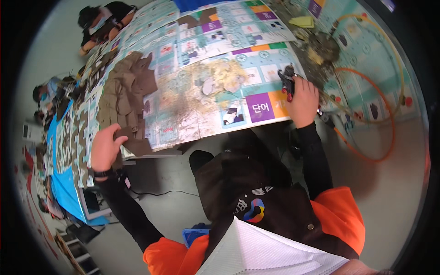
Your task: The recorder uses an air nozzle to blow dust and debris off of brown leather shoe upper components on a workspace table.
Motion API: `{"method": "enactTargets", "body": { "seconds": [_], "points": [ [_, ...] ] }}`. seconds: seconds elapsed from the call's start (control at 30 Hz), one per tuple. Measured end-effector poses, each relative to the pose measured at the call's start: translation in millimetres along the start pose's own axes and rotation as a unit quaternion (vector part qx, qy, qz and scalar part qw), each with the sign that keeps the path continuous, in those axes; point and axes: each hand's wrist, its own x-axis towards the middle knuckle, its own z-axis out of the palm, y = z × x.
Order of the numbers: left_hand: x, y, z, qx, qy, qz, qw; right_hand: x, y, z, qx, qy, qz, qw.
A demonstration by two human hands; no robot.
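Observation:
At the near left edge of the table, my left hand [104, 147] is closed, its thumb and fingers pinching the edge of a brown cut fabric piece [136, 141]. That piece lies by a heap of similar brown fabric pieces [123, 91] with irregular outlines. On the right, my right hand [304, 101] is wrapped round a small black spray gun [288, 80] with red parts. The gun's head points away from me, over the table. Part of its handle is hidden by my fingers.
Printed sheets [197, 126] cover the table, with dried yellowish residue [227, 75] near the middle. An orange hose [393, 123] loops at the right, near a crusted round object [323, 46]. More brown pieces [82, 133] lie at far left. Other people [107, 20] work along the table.

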Motion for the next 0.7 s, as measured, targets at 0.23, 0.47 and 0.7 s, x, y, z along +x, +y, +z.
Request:
{"method": "enactTargets", "body": {
  "seconds": [0.23, 0.47, 0.7],
  "points": [
    [48, 116, -29, -0.160, 0.032, 0.130, 0.978, -4, 11, 2, 0.000, 0.009, 0.023, 1.000],
    [120, 169, 13, -0.588, -0.015, 0.068, 0.806, -3, 6, 2, -0.001, 0.027, -0.001, 1.000],
    [135, 157, 138, -0.662, -0.142, -0.081, 0.732, 0, 4, 2, 0.007, 0.024, -0.003, 1.000]
  ]
}}
